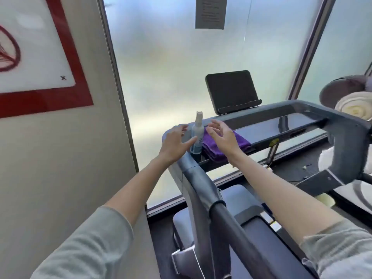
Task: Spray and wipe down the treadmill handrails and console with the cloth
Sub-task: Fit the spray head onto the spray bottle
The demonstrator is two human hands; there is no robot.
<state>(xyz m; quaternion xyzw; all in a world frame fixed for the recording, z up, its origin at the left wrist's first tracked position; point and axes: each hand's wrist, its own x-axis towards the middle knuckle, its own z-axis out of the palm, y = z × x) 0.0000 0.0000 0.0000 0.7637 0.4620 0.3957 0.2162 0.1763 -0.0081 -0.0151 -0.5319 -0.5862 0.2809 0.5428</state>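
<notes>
A pale wall (66, 158) with a red-framed poster (40, 57) stands at the left, and frosted glass (181, 57) with a paper notice (211, 12) fills the background; in front of it runs the treadmill, its near handrail (203, 188) rising toward the console (261, 119) with a dark screen (231, 90) above. Going left to right along the console's near corner: the left hand (174, 142) hovers with fingers spread and loose, grasping nothing; just beside its thumb the spray bottle (196, 137) stands upright in a recess; touching the bottle's right side lies the folded purple cloth (227, 148); the right hand (221, 134) hangs above the cloth, fingers slack and apart, holding nothing either. Nothing seems sprayed or wiped yet — this looks like the opening step, picking up the tools. The next move probably calls for the left hand to wrap round the bottle and lift it straight up out of its recess, while the right gathers the cloth — then a spray onto rail or console.
</notes>
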